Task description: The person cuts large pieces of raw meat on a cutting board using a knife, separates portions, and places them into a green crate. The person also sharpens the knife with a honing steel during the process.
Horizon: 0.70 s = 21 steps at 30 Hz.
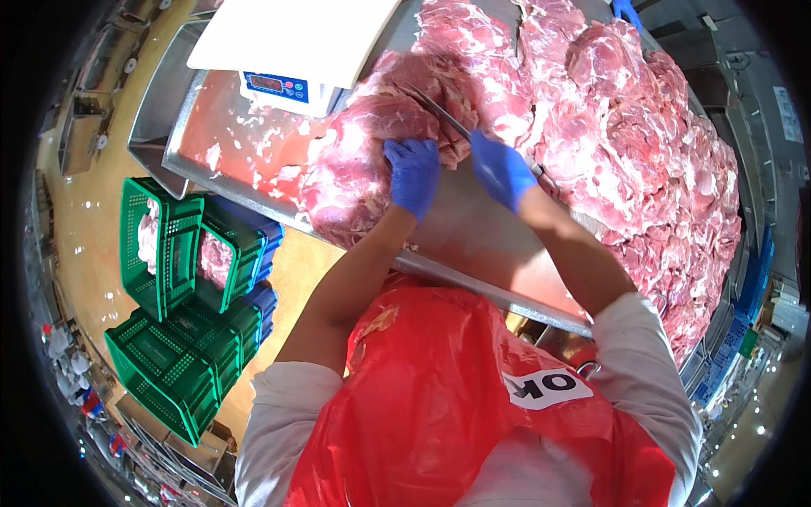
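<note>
My left hand (pixel 411 173), in a blue glove, has its fingers curled on a large piece of raw pink meat (pixel 346 177) lying at the steel table's near edge. My right hand (pixel 498 169), also blue-gloved, is closed round a long narrow knife (pixel 435 106), whose blade lies across the meat above my left hand, pointing up and left. The blade's tip is in shadow among the meat folds. A large pile of raw meat (pixel 634 144) covers the right side of the steel table (pixel 465 228). A second metal object shows partly under my right hand, too hidden to name.
A scale (pixel 287 97) with a white board (pixel 287 34) on it stands at upper left. Stacked green crates (pixel 169 355) with blue ones behind, some holding meat, stand on the floor at left. Another person's gloved hand (pixel 625 13) shows at the far top. Blue crates (pixel 735 317) line the right.
</note>
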Each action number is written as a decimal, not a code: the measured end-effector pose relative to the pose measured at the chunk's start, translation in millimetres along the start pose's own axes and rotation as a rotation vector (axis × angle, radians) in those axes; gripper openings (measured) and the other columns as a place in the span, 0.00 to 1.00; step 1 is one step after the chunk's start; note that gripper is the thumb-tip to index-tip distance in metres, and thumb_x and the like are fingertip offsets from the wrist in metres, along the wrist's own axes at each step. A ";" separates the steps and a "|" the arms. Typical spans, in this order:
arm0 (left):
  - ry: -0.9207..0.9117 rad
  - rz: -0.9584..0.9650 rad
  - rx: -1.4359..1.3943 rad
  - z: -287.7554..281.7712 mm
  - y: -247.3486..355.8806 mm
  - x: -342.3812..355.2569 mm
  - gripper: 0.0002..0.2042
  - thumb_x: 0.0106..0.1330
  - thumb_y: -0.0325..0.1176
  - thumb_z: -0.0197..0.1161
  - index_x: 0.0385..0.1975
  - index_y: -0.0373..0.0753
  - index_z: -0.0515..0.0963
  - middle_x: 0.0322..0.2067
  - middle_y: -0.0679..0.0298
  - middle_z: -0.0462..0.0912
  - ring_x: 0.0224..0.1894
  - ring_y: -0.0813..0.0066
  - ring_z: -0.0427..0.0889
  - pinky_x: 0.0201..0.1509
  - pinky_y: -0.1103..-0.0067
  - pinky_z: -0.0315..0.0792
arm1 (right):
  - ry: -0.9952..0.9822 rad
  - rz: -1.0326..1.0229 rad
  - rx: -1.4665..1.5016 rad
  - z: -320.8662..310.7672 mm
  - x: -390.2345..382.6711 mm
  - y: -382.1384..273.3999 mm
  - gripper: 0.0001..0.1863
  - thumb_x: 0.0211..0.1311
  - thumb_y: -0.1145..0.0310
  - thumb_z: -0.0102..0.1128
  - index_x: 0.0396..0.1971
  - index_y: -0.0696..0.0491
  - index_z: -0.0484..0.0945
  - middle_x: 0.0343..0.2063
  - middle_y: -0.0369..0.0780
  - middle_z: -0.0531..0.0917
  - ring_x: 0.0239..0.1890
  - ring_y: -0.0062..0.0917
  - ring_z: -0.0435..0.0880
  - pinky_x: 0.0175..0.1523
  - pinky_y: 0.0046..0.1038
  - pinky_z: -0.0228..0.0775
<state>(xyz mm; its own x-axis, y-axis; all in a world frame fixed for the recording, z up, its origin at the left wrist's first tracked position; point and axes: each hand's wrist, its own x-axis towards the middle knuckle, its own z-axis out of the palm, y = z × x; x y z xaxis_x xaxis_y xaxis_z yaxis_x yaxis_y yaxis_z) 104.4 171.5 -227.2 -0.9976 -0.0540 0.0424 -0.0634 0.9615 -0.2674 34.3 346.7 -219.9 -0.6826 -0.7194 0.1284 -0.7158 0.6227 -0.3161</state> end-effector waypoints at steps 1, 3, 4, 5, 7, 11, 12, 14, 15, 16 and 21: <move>0.030 0.016 0.057 5.5 -0.8 -3.2 0.07 0.61 0.32 0.53 0.37 0.41 0.71 0.33 0.50 0.75 0.42 0.44 0.77 0.49 0.55 0.67 | -0.135 0.060 -0.146 -8.6 34.4 -19.0 0.10 0.61 0.74 0.49 0.42 0.60 0.70 0.28 0.53 0.80 0.33 0.50 0.81 0.39 0.44 0.73; 0.099 0.030 0.097 10.8 -2.6 -2.2 0.05 0.60 0.32 0.54 0.34 0.43 0.71 0.30 0.53 0.75 0.39 0.47 0.78 0.44 0.59 0.68 | -0.313 0.295 -0.008 -29.2 83.8 -46.9 0.10 0.61 0.74 0.49 0.42 0.60 0.69 0.31 0.53 0.82 0.35 0.50 0.83 0.40 0.43 0.75; 0.134 0.034 0.076 11.9 -1.9 -3.5 0.04 0.60 0.32 0.54 0.34 0.43 0.71 0.29 0.53 0.75 0.39 0.47 0.78 0.43 0.59 0.68 | -0.357 0.326 0.036 -29.2 85.9 -49.3 0.10 0.61 0.73 0.48 0.42 0.59 0.69 0.31 0.53 0.82 0.36 0.50 0.83 0.41 0.44 0.75; 0.160 0.034 0.050 8.8 -2.1 -6.5 0.04 0.60 0.32 0.55 0.33 0.44 0.71 0.29 0.54 0.76 0.38 0.47 0.78 0.42 0.60 0.68 | -0.411 0.354 0.081 -26.9 85.1 -51.7 0.10 0.62 0.72 0.48 0.42 0.59 0.68 0.32 0.54 0.82 0.38 0.50 0.83 0.42 0.45 0.75; 0.039 0.059 -0.098 3.4 -2.6 -5.5 0.04 0.60 0.32 0.55 0.33 0.44 0.72 0.29 0.54 0.77 0.37 0.49 0.79 0.41 0.62 0.69 | -0.401 0.349 0.134 -16.7 63.7 -45.9 0.10 0.64 0.71 0.46 0.42 0.60 0.67 0.33 0.56 0.82 0.39 0.51 0.83 0.43 0.47 0.74; -0.012 0.131 -0.349 -11.1 -26.2 6.7 0.05 0.58 0.31 0.55 0.33 0.44 0.73 0.28 0.55 0.80 0.33 0.53 0.83 0.37 0.61 0.69 | -0.292 0.316 0.219 15.8 -72.6 -19.0 0.13 0.67 0.68 0.44 0.47 0.59 0.64 0.32 0.58 0.80 0.36 0.53 0.81 0.41 0.50 0.71; -0.037 0.139 -0.410 -10.6 -26.2 3.0 0.05 0.58 0.31 0.55 0.33 0.43 0.74 0.27 0.55 0.81 0.32 0.53 0.83 0.36 0.61 0.70 | -0.332 0.399 0.235 11.2 -95.0 -25.5 0.14 0.68 0.67 0.43 0.49 0.58 0.63 0.32 0.58 0.80 0.36 0.54 0.81 0.40 0.51 0.70; -0.060 0.172 -0.499 -14.4 -34.1 11.7 0.05 0.57 0.30 0.55 0.33 0.42 0.74 0.27 0.54 0.82 0.30 0.54 0.83 0.34 0.61 0.71 | -0.325 0.367 0.182 1.8 -112.7 -37.4 0.16 0.68 0.68 0.42 0.52 0.60 0.62 0.32 0.58 0.80 0.36 0.54 0.81 0.40 0.51 0.70; -0.037 0.177 -0.549 -17.2 -40.2 14.1 0.05 0.57 0.30 0.55 0.33 0.41 0.75 0.26 0.53 0.82 0.29 0.54 0.83 0.34 0.61 0.72 | -0.314 0.359 0.164 0.4 -114.5 -43.7 0.17 0.68 0.68 0.42 0.53 0.60 0.62 0.32 0.58 0.80 0.35 0.54 0.80 0.40 0.51 0.70; -0.016 0.182 -0.601 -20.5 -45.6 12.9 0.05 0.57 0.30 0.55 0.32 0.41 0.75 0.26 0.52 0.81 0.29 0.53 0.83 0.34 0.61 0.73 | -0.315 0.426 0.224 -2.6 -114.0 -47.3 0.17 0.69 0.68 0.41 0.53 0.61 0.62 0.32 0.58 0.80 0.35 0.53 0.81 0.40 0.51 0.70; 0.014 0.257 -0.714 -40.1 -60.7 0.1 0.06 0.54 0.31 0.59 0.29 0.38 0.75 0.24 0.49 0.80 0.30 0.46 0.81 0.35 0.59 0.74 | 0.026 0.506 0.972 17.9 -83.6 -84.7 0.13 0.70 0.68 0.41 0.46 0.62 0.65 0.31 0.57 0.80 0.34 0.52 0.81 0.37 0.50 0.70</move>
<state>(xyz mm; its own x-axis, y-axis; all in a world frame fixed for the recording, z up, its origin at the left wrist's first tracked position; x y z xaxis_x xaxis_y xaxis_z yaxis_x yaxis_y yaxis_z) 109.2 123.9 -172.4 -0.9780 0.1942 0.0761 0.2082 0.8845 0.4175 154.6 348.6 -220.7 -0.8758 -0.4351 -0.2091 0.0625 0.3274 -0.9428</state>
